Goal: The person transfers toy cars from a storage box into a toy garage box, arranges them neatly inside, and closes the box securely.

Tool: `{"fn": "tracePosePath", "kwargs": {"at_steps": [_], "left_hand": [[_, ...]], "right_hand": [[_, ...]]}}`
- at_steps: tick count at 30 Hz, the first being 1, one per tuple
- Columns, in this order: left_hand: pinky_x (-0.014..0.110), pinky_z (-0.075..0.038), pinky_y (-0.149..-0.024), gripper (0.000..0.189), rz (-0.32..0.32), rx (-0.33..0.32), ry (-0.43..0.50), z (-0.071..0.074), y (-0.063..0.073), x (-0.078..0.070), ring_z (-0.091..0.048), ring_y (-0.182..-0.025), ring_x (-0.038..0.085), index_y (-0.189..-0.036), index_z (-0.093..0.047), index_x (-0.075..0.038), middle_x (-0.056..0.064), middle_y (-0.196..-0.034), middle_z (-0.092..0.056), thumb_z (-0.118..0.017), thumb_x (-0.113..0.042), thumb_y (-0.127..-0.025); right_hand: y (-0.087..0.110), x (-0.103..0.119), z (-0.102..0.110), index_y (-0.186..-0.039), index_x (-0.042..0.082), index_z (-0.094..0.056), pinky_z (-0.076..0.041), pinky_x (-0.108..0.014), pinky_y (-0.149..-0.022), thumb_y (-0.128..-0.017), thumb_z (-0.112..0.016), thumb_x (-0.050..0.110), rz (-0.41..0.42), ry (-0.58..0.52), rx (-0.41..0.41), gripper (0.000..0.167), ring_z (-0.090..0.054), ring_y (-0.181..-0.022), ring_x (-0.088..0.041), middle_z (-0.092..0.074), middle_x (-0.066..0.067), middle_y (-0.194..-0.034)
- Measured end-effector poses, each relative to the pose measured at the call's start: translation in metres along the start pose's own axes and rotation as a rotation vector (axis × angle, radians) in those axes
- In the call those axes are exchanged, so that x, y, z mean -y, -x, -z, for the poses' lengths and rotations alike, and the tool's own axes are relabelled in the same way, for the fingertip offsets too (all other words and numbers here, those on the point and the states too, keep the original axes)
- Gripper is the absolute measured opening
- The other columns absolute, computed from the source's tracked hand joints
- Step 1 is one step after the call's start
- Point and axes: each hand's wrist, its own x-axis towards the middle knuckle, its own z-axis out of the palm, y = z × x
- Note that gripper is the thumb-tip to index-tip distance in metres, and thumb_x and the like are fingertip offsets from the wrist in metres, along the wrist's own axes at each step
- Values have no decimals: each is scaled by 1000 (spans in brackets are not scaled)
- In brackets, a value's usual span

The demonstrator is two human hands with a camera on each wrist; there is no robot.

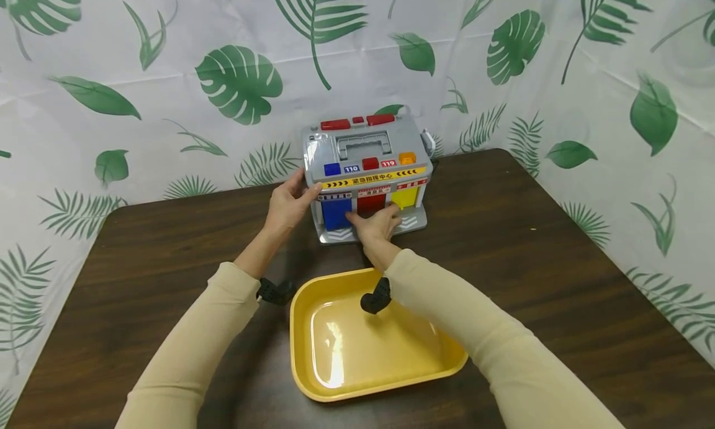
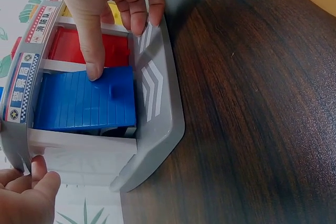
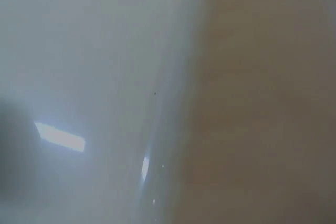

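Note:
A grey toy rescue station [image 1: 363,149] stands at the back of the table, with blue, red and yellow doors across its front. My left hand [image 1: 288,202] holds its left end, thumb over the front top edge and fingers at the side wall. In front of the doors is my right hand [image 1: 377,225]. Its thumb [image 2: 93,61] is extended and presses on the blue door [image 2: 86,98], while the other fingers reach down to the grey base [image 2: 163,103]. A dark gap shows along the blue door's side edge. The right wrist view is blurred.
A yellow tray [image 1: 296,342] lies on the dark wooden table [image 1: 558,261], in front of the station and under my right forearm. Behind the table hangs a white cloth [image 1: 357,63] with green leaves. Each wrist wears a black camera mount [image 1: 375,297].

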Motion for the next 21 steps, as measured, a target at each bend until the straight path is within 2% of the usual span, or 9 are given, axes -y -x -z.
{"fn": "tracePosePath", "kwargs": {"at_steps": [4,12,21], "left_hand": [[36,-42,-104,68,8,-2,-1,0,0,-2,-51,-111,20,-148,-27,-6,12,-141,-48,-61,-24,-92],[35,-41,-105,68,39,18,-20,0,-2,-2,-51,-112,21,-149,-27,-10,11,-140,-49,-61,-28,-92],[35,-41,-105,68,56,7,-53,2,0,-5,-52,-112,20,-149,-28,-11,10,-139,-50,-61,-30,-92]], "right_hand": [[-1,1,-2,-142,9,-20,-29,-43,-113,-73,-81,31,-14,15,-14,95,-35,-129,-34,-25,-23,-141],[-1,0,-5,-141,10,-22,-33,-48,-110,-72,-81,36,-14,70,-69,95,-37,-126,-34,-28,-22,-139],[0,2,-8,-139,9,-23,-36,-49,-107,-69,-82,39,-8,111,-86,97,-37,-125,-34,-31,-22,-136]]}}
